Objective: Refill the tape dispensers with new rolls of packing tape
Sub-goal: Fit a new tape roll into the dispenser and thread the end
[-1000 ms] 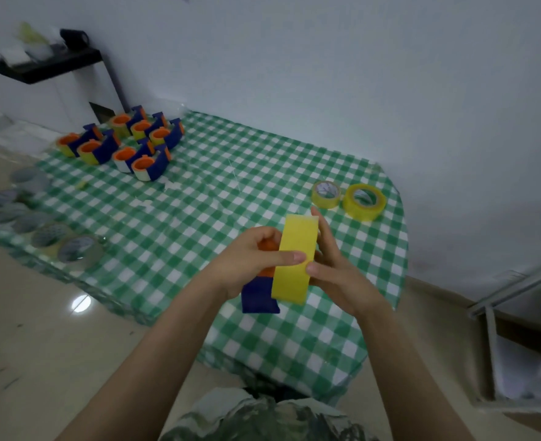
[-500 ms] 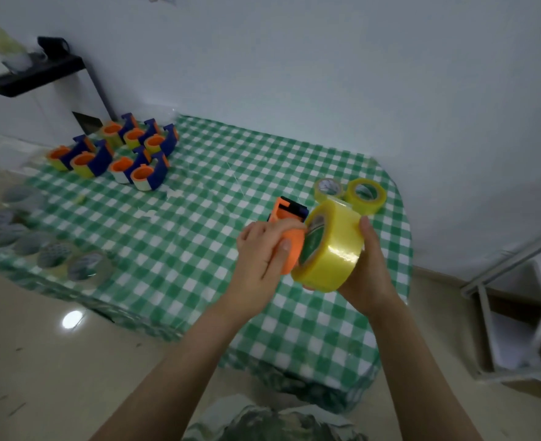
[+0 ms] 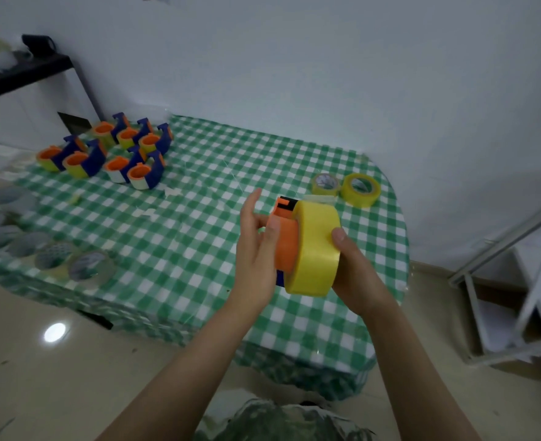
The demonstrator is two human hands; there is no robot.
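Yellow roll [image 3: 313, 249]: held above the bench [image 3: 199, 237], pushed partly over the orange dispenser [image 3: 286, 246].
Right hand [image 3: 355, 275]: fingers curled round the roll.
Left hand [image 3: 255, 256]: fingers straight, thumb pressing the dispenser.
Spare rolls [image 3: 345, 187]: bench's far right.

A yellow tape roll [image 3: 313, 253] sat partway onto an orange-and-blue dispenser [image 3: 285, 246], both held on edge above the desk [image 3: 199, 218].
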